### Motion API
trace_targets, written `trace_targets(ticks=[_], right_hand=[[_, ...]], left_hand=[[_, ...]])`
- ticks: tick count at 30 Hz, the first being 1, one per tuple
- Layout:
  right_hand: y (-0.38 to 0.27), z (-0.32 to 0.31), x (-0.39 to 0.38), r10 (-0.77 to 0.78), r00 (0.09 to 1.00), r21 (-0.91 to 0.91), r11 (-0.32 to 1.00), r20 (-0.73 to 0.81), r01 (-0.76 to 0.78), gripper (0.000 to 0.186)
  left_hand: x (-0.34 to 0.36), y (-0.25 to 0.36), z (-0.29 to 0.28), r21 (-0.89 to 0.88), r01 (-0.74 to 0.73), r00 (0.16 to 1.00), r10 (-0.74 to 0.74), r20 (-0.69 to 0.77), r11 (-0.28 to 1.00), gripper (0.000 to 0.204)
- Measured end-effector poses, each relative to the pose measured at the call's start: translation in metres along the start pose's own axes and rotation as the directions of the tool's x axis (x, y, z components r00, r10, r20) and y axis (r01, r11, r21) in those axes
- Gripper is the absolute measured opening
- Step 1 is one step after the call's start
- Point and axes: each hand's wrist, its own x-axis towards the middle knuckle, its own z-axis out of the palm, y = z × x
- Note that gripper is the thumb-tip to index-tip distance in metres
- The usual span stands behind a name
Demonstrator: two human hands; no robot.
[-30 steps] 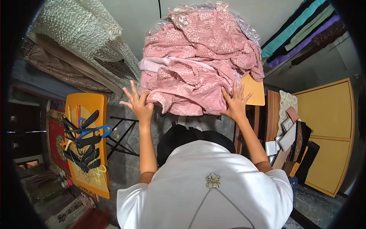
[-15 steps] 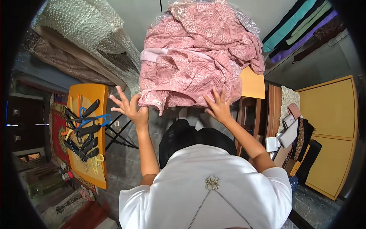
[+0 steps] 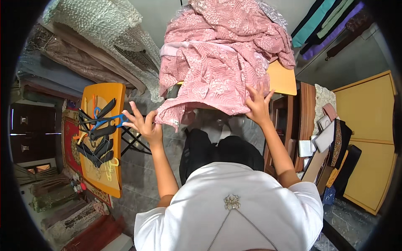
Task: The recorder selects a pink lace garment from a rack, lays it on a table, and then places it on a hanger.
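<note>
Evidently, in the head view, the pink patterned cloth lies heaped on the yellow table, its near edge held out past the tabletop above the floor. The left hand pinches one corner between thumb and forefinger, other fingers spread; the right hand seems to pinch the other end likewise. Such small grips could slip if the folds behind drag, dropping the edge; a hard pull might bring the loose heap sliding down.
</note>
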Motion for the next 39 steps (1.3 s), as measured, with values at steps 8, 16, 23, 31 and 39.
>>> trace_targets(ticks=[8, 16, 23, 31, 39], right_hand=[[-0.071, -0.034, -0.065, -0.014, 0.989, 0.072, 0.997, 0.151, 0.003, 0.027], [-0.112, -0.049, -0.070, 0.228, 0.916, -0.116, 0.953, -0.331, -0.279, 0.023], [-0.109, -0.034, -0.050, 0.228, 0.966, -0.240, 0.937, -0.126, -0.252, 0.030], [-0.111, -0.037, -0.057, 0.010, 0.997, -0.199, 0.980, -0.076, -0.025, 0.026], [-0.060, -0.025, -0.041, 0.174, 0.966, -0.120, 0.981, 0.193, -0.153, 0.034]], left_hand=[[-0.017, -0.026, -0.063, -0.005, -0.059, 0.994, 0.058, -0.088, 0.998, 0.008], [-0.049, -0.039, -0.125, -0.125, -0.082, 0.996, 0.077, -0.041, 0.989, 0.009], [-0.075, -0.022, -0.140, -0.283, -0.088, 0.981, 0.132, 0.144, 0.955, 0.018], [-0.079, -0.012, -0.125, -0.298, -0.077, 0.978, 0.129, 0.162, 0.952, 0.019], [-0.045, 0.014, -0.055, -0.369, -0.126, 0.960, 0.207, 0.190, 0.921, 0.020]])
